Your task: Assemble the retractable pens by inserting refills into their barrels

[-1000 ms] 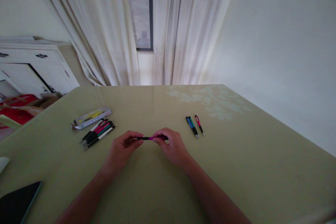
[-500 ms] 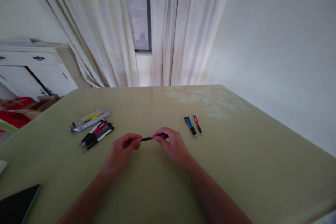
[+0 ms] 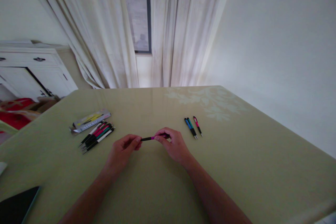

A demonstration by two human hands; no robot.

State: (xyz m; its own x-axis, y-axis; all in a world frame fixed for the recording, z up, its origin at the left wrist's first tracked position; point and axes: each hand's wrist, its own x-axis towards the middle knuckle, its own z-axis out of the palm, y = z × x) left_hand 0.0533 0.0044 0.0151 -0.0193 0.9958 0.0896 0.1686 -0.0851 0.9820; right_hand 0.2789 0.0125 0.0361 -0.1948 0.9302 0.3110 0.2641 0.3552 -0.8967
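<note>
A purple pen with a black grip is held level above the table between my two hands. My left hand pinches its tip end, and my right hand grips the purple barrel at the other end. To the left lies a pile of several pens in white, pink, green and black, beside a printed pen box. On the right, a blue pen and a teal pen lie against each other, with a pink pen slightly apart from them.
The table has a pale leaf pattern at the back right. A dark flat object lies at the front left corner. Beyond the table are a white cabinet, red items, curtains and a wall.
My right hand has shifted very slightly to the right along the pen, and a little more of the purple barrel shows. My left hand has hardly moved.
</note>
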